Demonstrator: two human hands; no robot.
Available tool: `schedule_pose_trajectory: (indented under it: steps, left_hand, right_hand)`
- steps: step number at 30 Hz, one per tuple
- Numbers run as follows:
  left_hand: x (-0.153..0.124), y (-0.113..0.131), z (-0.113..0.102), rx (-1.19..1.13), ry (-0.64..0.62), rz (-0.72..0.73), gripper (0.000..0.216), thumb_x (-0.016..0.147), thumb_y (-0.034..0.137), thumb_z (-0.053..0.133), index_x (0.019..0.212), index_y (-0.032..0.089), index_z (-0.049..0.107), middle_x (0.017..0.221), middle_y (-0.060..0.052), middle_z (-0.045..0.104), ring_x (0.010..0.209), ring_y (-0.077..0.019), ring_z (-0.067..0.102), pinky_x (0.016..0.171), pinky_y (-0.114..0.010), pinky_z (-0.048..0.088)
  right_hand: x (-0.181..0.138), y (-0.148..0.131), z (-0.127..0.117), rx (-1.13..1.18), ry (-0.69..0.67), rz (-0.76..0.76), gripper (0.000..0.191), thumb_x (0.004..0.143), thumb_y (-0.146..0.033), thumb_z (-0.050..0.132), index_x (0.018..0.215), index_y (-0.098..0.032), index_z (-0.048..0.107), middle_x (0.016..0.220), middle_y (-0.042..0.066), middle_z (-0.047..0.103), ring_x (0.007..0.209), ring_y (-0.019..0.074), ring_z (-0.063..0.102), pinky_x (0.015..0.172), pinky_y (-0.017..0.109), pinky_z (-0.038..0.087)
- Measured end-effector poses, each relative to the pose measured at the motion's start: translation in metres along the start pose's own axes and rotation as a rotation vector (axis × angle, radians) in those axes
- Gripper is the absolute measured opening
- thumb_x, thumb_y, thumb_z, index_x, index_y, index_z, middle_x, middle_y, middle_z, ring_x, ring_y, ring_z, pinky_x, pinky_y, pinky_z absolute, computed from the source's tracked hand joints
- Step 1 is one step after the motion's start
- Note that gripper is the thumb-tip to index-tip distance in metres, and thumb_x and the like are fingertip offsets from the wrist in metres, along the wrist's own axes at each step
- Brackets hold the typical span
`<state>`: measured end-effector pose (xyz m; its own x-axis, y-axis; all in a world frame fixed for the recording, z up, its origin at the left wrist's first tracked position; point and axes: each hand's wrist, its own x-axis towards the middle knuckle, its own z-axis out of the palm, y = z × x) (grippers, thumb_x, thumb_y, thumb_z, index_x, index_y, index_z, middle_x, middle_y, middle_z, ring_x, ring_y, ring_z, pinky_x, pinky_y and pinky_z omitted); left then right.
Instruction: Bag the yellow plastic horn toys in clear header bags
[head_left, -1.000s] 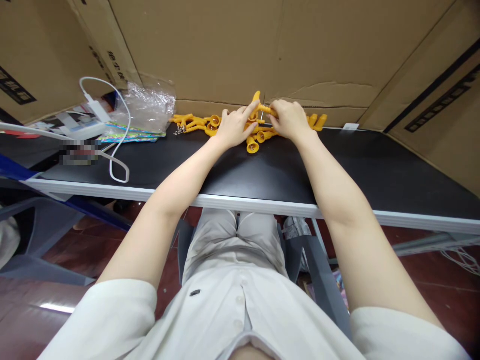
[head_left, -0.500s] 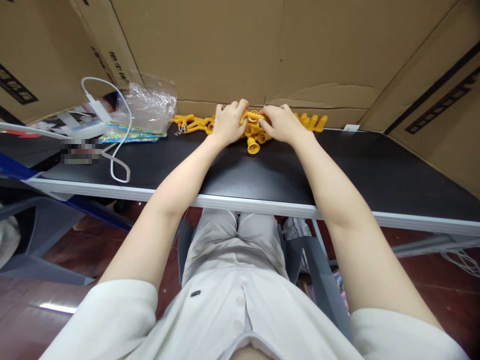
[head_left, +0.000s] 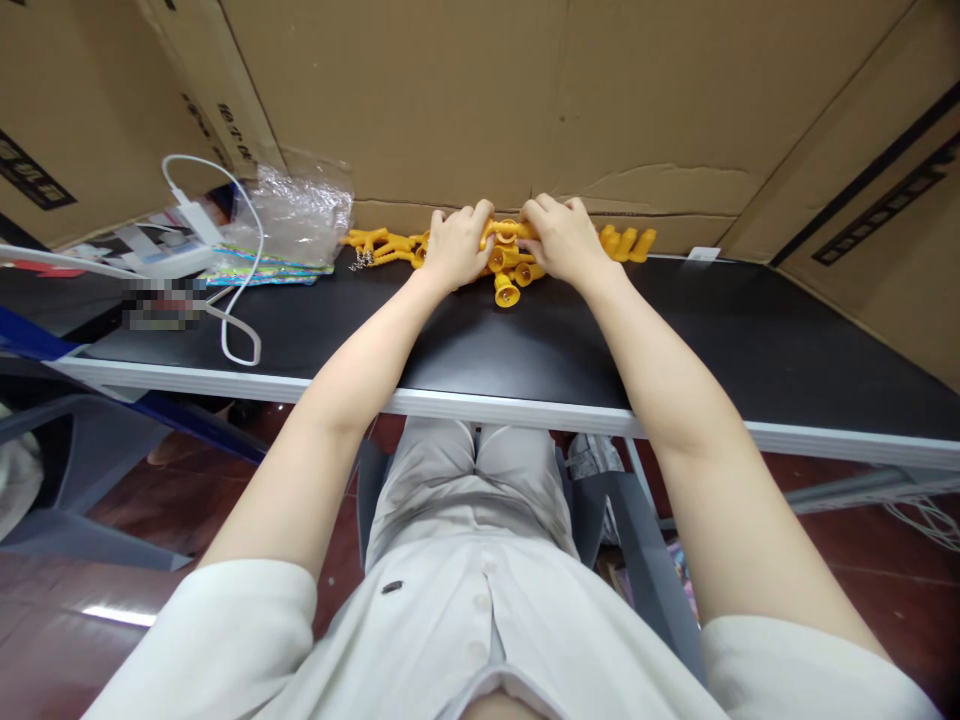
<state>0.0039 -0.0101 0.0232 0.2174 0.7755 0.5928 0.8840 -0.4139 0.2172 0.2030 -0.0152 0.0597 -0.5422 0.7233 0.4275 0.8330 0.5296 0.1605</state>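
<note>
My left hand (head_left: 456,245) is closed, thumb and fingers pinching one end of a yellow grooved plastic piece (head_left: 504,230) shaped like a handle. The other end runs to my right hand (head_left: 564,240), whose fingers are curled round it. Just below, between the hands, lie several yellow bell-shaped plastic cups (head_left: 507,292). Yellow branch-like plastic pieces (head_left: 379,243) sit left of my left hand, with small metal springs (head_left: 362,259) beside them. Right of my right hand stands a row of yellow tube-shaped pieces (head_left: 626,243). My fingers hide part of the held piece.
Cardboard walls (head_left: 465,110) enclose the back and sides of the black tabletop (head_left: 517,350). At left are a clear plastic bag (head_left: 300,215), colourful packets (head_left: 262,268) and a white cable (head_left: 261,240). A small white object (head_left: 703,254) lies at the back right.
My right hand has shifted slightly, its knuckles rising and its fingers curling more around the yellow piece. My left hand and the loose yellow parts have hardly moved.
</note>
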Motion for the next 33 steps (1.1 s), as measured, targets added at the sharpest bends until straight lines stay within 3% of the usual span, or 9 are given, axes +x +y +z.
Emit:
schedule_pose_trajectory:
  steps: [6,13,20,24,33]
  left_hand:
    - [0.001,-0.002,0.002,-0.019,-0.050,-0.001,0.037,0.110,0.044,0.049,0.137,0.024,0.064,0.126,-0.014,0.078,0.132,-0.0381,0.068,0.125,-0.058,0.032]
    - [0.009,-0.014,0.012,-0.123,-0.047,-0.014,0.050,0.114,0.061,0.037,0.125,0.027,0.072,0.107,-0.009,0.082,0.127,-0.0371,0.071,0.118,-0.056,0.041]
    - [0.004,-0.010,0.003,-0.050,-0.016,-0.042,0.039,0.114,0.046,0.042,0.127,0.024,0.071,0.113,-0.012,0.082,0.125,-0.0359,0.071,0.121,-0.055,0.035]
    - [0.003,-0.011,0.003,-0.031,-0.038,-0.047,0.038,0.111,0.043,0.044,0.130,0.024,0.071,0.117,-0.012,0.081,0.128,-0.0358,0.069,0.122,-0.055,0.035]
    - [0.000,-0.001,-0.004,-0.008,-0.087,-0.061,0.042,0.113,0.041,0.038,0.137,0.022,0.066,0.131,-0.016,0.076,0.136,-0.0366,0.065,0.124,-0.055,0.035]
  right_hand:
    - [0.000,-0.001,-0.002,-0.073,0.022,0.012,0.041,0.112,-0.031,0.030,0.136,-0.022,0.062,0.140,0.017,0.066,0.127,0.0361,0.062,0.115,0.058,0.036]
    - [0.001,-0.003,-0.004,-0.077,0.080,0.008,0.053,0.112,-0.029,0.016,0.135,-0.024,0.064,0.144,0.016,0.064,0.132,0.0368,0.056,0.115,0.059,0.035]
    - [0.000,-0.001,0.003,-0.008,0.019,-0.006,0.050,0.112,-0.038,0.027,0.148,-0.018,0.055,0.148,0.019,0.063,0.136,0.0385,0.055,0.116,0.057,0.034]
    - [0.003,0.001,0.011,-0.020,-0.010,0.003,0.047,0.112,-0.036,0.030,0.144,-0.016,0.058,0.137,0.021,0.068,0.133,0.0404,0.057,0.116,0.060,0.033]
    - [0.005,0.002,0.011,-0.026,0.034,-0.002,0.046,0.114,-0.039,0.030,0.142,-0.017,0.058,0.137,0.021,0.067,0.130,0.0409,0.061,0.114,0.061,0.036]
